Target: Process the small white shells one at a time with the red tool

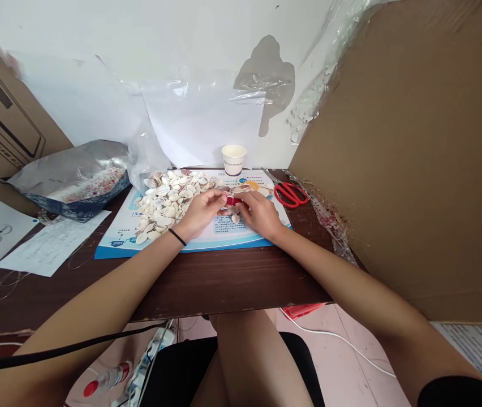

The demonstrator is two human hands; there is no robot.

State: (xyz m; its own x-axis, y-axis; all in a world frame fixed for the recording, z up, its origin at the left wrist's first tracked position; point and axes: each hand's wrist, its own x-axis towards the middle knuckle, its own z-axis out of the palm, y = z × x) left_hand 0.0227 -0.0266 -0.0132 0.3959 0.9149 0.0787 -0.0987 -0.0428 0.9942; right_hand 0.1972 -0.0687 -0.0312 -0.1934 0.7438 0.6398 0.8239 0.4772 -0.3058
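Note:
Both my hands meet above a printed blue-and-white mat [117, 243] on a dark wooden table. My left hand [201, 212], with a black band on its wrist, and my right hand [258, 213] pinch a small red object [232, 200] between their fingertips. Its exact kind is hard to tell, as the fingers partly hide it. A heap of pale seashells [167, 203] lies on the mat just beyond my left hand. One loose shell [235, 218] sits just under my right hand's fingers.
A paper cup [233, 159] and red-handled scissors [291, 194] stand at the mat's far edge. A silver bag [71, 180] and loose paper [52, 243] lie left. Cardboard [406, 158] walls the table's right side; a cable crosses my left forearm.

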